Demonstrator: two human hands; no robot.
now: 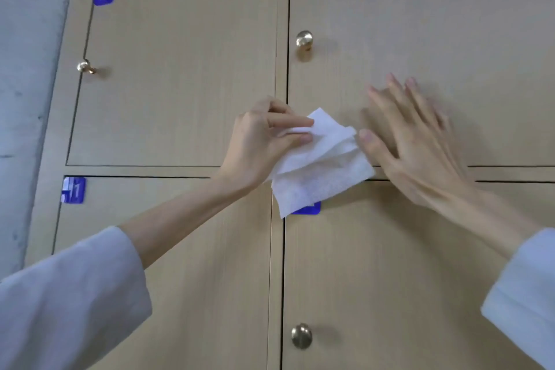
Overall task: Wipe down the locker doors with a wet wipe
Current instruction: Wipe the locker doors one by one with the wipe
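White and folded into loose layers, the wet wipe point(318, 159) hangs in front of the lower left corner of door 09 point(435, 24), pinched at its upper left edge between thumb and fingers of the left hand point(264, 141). Its bottom corner droops over the blue label point(309, 210) at the top left corner of the door below. The right hand point(420, 141) is spread, fingers straight and apart, thumb tip just beside the wipe's right edge, holding nothing; whether its fingertips touch the door I cannot tell. To wipe well, I judge the wipe should be flattened into 1 pad under the palm, then pressed flat and run in overlapping strokes edge to edge, working around the brass knob point(304, 40).
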